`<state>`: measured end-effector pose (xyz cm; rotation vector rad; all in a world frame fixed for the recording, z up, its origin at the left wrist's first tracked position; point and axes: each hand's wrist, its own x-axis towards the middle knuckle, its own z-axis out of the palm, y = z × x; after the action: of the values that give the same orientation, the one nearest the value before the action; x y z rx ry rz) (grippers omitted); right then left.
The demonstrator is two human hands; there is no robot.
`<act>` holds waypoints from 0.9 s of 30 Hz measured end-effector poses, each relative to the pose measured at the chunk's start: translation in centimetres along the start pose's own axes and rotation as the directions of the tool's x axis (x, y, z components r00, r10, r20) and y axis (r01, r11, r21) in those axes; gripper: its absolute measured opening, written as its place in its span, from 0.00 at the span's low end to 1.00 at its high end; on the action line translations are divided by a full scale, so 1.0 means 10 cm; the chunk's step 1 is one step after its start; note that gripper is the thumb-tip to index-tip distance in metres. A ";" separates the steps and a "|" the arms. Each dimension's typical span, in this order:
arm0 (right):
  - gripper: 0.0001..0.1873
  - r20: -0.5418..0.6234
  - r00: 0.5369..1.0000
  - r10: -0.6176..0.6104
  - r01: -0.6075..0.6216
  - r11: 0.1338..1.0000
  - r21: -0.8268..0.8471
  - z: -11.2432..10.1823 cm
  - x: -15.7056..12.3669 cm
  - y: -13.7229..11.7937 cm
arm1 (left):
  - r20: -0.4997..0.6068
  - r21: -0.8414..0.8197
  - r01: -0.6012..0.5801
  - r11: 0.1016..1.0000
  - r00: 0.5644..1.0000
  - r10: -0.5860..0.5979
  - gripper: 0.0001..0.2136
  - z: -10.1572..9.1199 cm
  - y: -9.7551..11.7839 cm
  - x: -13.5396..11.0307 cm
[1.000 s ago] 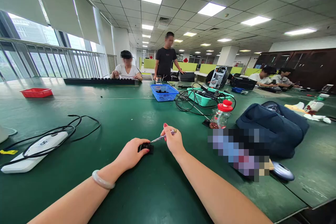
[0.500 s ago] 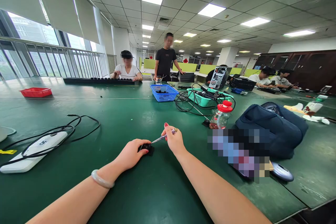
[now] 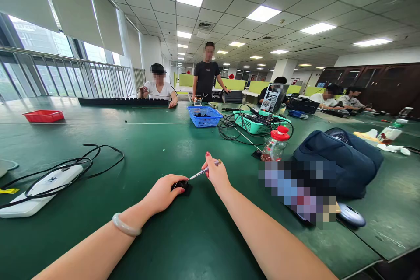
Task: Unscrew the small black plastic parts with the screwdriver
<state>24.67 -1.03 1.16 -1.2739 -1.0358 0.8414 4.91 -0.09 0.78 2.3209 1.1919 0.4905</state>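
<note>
On the green tabletop my left hand (image 3: pixel 166 192) pinches a small black part (image 3: pixel 187 189) between thumb and fingers. The part is too small for me to tell its kind, and my fingers cover its left side. My right hand (image 3: pixel 215 173) is closed around a slim screwdriver (image 3: pixel 198 174) with a shiny, see-through handle. Its shaft slants down to the left, and the tip meets the top of the black part or sits just above it.
A white device (image 3: pixel 42 190) with a black cable lies left, near a red tray (image 3: pixel 43 116). Ahead are a blue basket (image 3: pixel 205 121), a green basket (image 3: pixel 252 127) of cables and a red-lidded jar (image 3: pixel 276 144). A dark bag (image 3: pixel 337 162) stands right. Several people work beyond.
My hands, the screwdriver and the black part hold nearly the same place. Across the table, the seated person's hand has shifted slightly at the long black strip.
</note>
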 end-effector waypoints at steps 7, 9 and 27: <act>0.32 -0.030 0.995 0.097 -0.095 0.995 0.041 0.00 0.05 0.07 | -0.009 0.034 -0.045 0.998 0.999 0.046 0.17 0.00 0.02 -0.01; 0.31 -0.024 0.996 0.089 -0.087 0.993 0.079 0.01 0.04 0.07 | -0.010 0.035 -0.043 0.998 0.999 0.043 0.16 -0.01 0.03 -0.02; 0.20 0.097 0.966 -0.241 0.206 0.937 0.282 0.03 -0.08 -0.05 | -0.032 0.028 -0.060 0.998 0.998 0.061 0.15 0.00 0.01 -0.01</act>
<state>24.12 -1.79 1.51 -0.8614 -1.1047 0.8646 4.89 -0.20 0.84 2.3864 1.1528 0.5397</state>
